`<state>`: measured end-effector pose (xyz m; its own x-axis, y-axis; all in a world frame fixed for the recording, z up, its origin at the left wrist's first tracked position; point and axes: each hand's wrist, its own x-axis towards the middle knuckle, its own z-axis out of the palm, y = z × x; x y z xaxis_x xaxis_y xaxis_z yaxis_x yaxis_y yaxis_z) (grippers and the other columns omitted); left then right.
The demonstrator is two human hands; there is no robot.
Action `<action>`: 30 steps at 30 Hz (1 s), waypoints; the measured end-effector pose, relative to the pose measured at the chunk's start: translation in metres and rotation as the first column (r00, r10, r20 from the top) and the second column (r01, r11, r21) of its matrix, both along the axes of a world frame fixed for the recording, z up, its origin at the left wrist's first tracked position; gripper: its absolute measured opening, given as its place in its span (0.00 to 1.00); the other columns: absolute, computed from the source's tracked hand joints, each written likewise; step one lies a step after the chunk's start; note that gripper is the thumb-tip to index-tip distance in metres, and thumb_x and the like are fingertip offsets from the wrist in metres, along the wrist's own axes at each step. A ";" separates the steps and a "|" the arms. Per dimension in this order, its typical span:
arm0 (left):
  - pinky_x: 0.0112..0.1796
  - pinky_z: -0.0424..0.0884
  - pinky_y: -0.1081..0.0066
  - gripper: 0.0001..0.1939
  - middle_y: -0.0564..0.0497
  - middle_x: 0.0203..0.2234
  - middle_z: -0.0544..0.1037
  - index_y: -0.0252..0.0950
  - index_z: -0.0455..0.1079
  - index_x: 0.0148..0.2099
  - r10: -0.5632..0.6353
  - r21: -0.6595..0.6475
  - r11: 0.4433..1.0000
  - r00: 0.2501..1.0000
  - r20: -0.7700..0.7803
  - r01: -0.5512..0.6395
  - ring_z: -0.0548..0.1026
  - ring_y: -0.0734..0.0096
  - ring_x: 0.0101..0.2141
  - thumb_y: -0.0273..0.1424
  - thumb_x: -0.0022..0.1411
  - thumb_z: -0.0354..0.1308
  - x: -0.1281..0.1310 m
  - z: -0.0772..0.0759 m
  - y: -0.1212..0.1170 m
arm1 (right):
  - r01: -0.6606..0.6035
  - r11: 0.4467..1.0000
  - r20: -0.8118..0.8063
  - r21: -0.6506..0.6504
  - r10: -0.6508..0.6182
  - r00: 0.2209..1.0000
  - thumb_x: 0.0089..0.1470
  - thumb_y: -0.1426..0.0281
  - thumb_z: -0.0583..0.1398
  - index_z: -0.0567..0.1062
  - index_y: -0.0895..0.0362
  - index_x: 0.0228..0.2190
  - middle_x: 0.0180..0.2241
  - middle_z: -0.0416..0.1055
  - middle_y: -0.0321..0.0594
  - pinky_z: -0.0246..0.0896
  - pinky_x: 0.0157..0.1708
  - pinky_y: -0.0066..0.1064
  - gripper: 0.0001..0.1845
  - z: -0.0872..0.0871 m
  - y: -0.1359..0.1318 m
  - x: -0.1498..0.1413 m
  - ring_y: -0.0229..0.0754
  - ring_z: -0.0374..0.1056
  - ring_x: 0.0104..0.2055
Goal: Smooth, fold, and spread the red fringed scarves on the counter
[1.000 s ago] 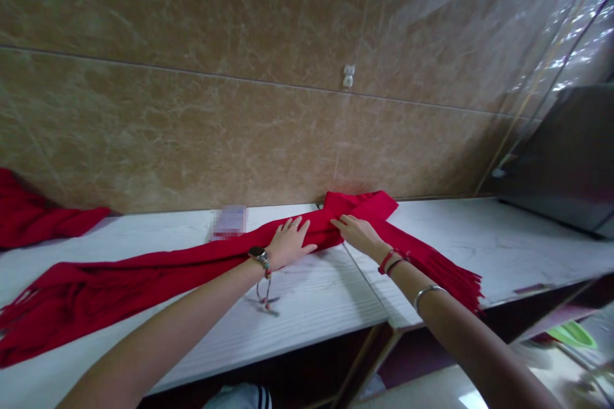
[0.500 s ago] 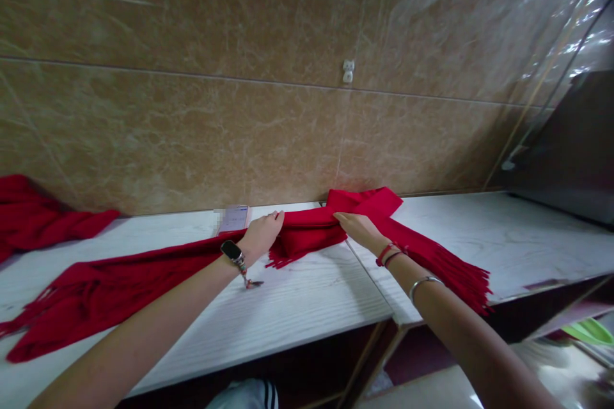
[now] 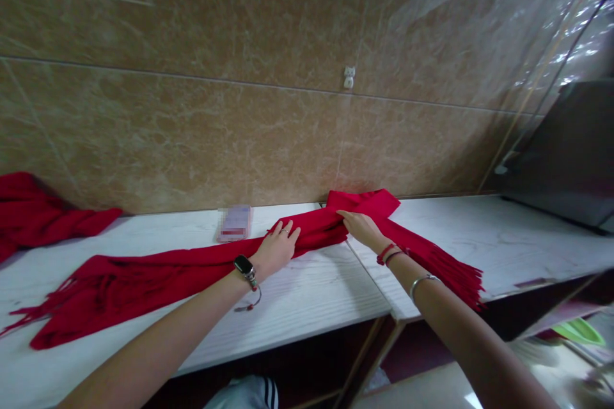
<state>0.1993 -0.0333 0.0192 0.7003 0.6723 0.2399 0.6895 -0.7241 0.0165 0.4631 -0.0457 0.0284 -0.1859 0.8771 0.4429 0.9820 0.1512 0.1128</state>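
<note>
While the left hand lies palm down with its fingers spread on the red scarf, the right hand touches the same cloth further right, fingers close together; whether they pinch it cannot be told. The scarf is on the white worktop, directly beneath both sets of fingertips.

A green basin sits low at the far right, its contents too blurred to make out. Below the worktop's front edge, the open compartments are mostly dark.

The scarf's long axis runs left to right along the worktop. Its left portion slants toward the near left, ending in fringe; beyond the right hand the cloth crosses itself near the wall, and another fringed end points toward the near right, reaching the front edge.
</note>
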 end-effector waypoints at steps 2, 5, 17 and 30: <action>0.53 0.57 0.56 0.24 0.40 0.57 0.58 0.35 0.55 0.60 0.022 0.055 0.998 1.000 -0.006 -0.022 0.53 0.54 0.58 0.35 0.62 0.45 -0.003 0.002 0.004 | -0.078 0.996 0.036 0.032 0.077 0.996 0.54 0.77 0.48 0.67 0.61 0.50 0.47 0.70 0.47 0.61 0.45 0.30 0.21 0.002 0.002 -0.001 0.42 0.66 0.47; 0.49 0.63 0.59 0.24 0.37 0.57 0.57 0.31 0.55 0.59 0.079 0.126 0.989 0.996 -0.047 -0.072 0.56 0.54 0.57 0.28 0.61 0.46 -0.004 0.000 0.008 | -0.235 0.972 0.155 0.023 0.229 0.961 0.52 0.78 0.50 0.68 0.60 0.49 0.51 0.66 0.46 0.57 0.50 0.35 0.22 0.000 0.006 -0.003 0.44 0.61 0.52; 0.52 0.57 0.55 0.32 0.40 0.60 0.51 0.34 0.50 0.61 -0.011 0.175 0.983 0.978 -0.208 0.049 0.46 0.56 0.60 0.13 0.55 0.39 -0.011 0.024 -0.006 | -0.247 0.968 -0.045 0.040 0.249 0.967 0.56 0.77 0.47 0.66 0.62 0.49 0.48 0.69 0.48 0.63 0.46 0.32 0.20 -0.010 0.007 0.009 0.42 0.67 0.47; 0.54 0.52 0.53 0.26 0.41 0.59 0.55 0.34 0.55 0.60 -0.015 0.227 0.972 0.984 -0.175 0.055 0.50 0.53 0.59 0.31 0.59 0.49 -0.005 0.004 -0.008 | -0.379 0.919 0.115 0.114 0.366 0.923 0.57 0.76 0.47 0.68 0.64 0.48 0.51 0.65 0.50 0.58 0.53 0.33 0.20 -0.021 0.002 0.016 0.42 0.61 0.53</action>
<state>0.1940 -0.0413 0.0229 0.7667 0.5869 0.2602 0.6413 -0.7185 -0.2693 0.4789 -0.0434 0.0070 -0.5319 0.6718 0.5155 0.8424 0.4819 0.2412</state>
